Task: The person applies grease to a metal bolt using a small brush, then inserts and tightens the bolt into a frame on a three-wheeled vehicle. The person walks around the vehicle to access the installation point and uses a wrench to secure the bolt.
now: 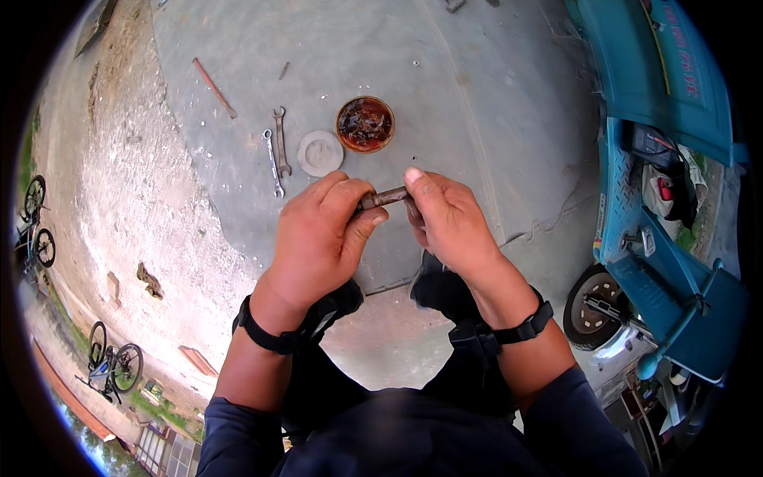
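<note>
Between my two hands is a short, dark metal rod, bolt-like and grimy, held over the concrete. My left hand closes its fingers and thumb around the left end. My right hand pinches the other end, its thumb lying along the top. Just beyond them stands a round tin of dark reddish-brown grease or oil, with unclear lumps in it. Beside the tin lies a pale grey round lid. Left of the lid are a combination wrench and a rusty open-ended wrench.
A reddish rod lies farther left. A small nut is on the concrete. At right stands a teal three-wheeled vehicle with a wheel near my right arm. Bicycles stand at far left, beyond rough ground.
</note>
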A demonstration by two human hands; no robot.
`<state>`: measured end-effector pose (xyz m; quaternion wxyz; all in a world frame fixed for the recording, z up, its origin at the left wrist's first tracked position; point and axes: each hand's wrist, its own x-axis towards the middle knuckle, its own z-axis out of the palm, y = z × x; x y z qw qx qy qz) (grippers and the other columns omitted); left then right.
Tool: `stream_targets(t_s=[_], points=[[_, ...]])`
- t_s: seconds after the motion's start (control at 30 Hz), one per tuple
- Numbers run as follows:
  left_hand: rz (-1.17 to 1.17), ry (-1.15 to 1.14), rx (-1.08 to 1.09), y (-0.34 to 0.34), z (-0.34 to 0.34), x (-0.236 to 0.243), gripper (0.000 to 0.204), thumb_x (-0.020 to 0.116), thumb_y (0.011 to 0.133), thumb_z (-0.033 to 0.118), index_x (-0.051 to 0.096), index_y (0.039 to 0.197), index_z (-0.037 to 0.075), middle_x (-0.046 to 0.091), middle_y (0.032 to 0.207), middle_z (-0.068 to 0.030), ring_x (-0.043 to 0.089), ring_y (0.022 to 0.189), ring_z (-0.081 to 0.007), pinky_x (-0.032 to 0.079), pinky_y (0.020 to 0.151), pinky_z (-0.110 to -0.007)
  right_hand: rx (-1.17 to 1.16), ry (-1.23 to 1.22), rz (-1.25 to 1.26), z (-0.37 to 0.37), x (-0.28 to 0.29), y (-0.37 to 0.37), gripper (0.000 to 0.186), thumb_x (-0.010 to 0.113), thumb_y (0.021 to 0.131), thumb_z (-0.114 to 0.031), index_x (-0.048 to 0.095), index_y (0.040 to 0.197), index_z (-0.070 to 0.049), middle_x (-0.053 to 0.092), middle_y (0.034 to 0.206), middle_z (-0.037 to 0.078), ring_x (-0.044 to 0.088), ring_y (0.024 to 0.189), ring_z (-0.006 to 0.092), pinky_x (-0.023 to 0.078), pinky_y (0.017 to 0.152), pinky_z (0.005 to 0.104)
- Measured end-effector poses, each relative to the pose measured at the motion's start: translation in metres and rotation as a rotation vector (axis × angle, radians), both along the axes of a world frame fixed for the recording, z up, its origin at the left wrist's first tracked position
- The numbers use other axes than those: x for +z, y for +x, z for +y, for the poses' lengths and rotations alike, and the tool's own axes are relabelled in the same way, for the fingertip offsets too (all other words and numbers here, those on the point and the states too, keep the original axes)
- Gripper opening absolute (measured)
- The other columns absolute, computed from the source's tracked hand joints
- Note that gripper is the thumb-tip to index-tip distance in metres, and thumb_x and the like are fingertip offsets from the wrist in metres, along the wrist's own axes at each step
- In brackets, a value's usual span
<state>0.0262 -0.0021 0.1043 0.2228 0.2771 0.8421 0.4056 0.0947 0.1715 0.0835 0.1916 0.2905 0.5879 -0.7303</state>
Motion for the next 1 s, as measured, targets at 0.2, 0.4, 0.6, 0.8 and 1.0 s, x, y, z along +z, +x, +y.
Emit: stream_targets(t_s=[0.2,0.4,0.6,0.8,1.0], points=[[0.295,-0.037,-0.228,-0.004,0.016,0.093,0.030,0.073,0.078,0.011,0.060,0.103,0.004,0.056,0.080,-0.0126,0.057,0.070,-0.0329,0.046,0.060,-0.038,-0.112,-0.443,-0.447,0.014,0.095,0.013,0.047,0.047,0.099,-0.044,0.043,0.066,-0.009,0.041,0.060,0.000,0.038,0.046,0.0104,0.033,0.042,0.0256],[-0.116,0.015,-0.145,0.002,0.037,0.221,0.022,0.070,0.087,0.017,0.061,0.101,0.002,0.059,0.081,-0.0081,0.060,0.071,-0.0224,0.048,0.064,-0.032,-0.169,-0.303,-0.177,0.033,0.220,0.038,0.046,0.043,0.101,-0.042,0.038,0.068,-0.010,0.037,0.060,0.000,0.034,0.045,0.0103,0.028,0.039,0.0238],[-0.949,0.153,0.009,0.041,0.057,0.330,0.043,0.046,0.102,0.041,0.061,0.098,0.001,0.057,0.075,-0.0013,0.055,0.068,-0.0100,0.047,0.064,-0.025,0.027,0.507,0.412,0.067,0.323,0.085,0.038,0.050,0.099,-0.030,0.047,0.074,-0.002,0.045,0.064,0.010,0.049,0.056,0.0267,0.041,0.053,0.0381],[-1.146,0.126,-0.066,0.073,0.077,0.406,0.048,0.041,0.103,0.046,0.062,0.096,0.003,0.057,0.075,-0.0010,0.052,0.065,-0.0080,0.041,0.059,-0.021,0.119,0.804,0.620,0.085,0.405,0.127,0.032,0.056,0.094,-0.029,0.049,0.074,-0.005,0.048,0.066,0.011,0.052,0.058,0.0310,0.041,0.053,0.0398],[-1.233,0.106,-0.253,0.097,0.086,0.453,0.043,0.044,0.102,0.044,0.062,0.098,0.004,0.058,0.075,0.0004,0.051,0.065,-0.0065,0.039,0.058,-0.020,0.109,1.029,0.683,0.086,0.469,0.173,0.031,0.059,0.091,-0.030,0.049,0.073,-0.007,0.048,0.068,0.010,0.052,0.058,0.0293,0.041,0.051,0.0393]])
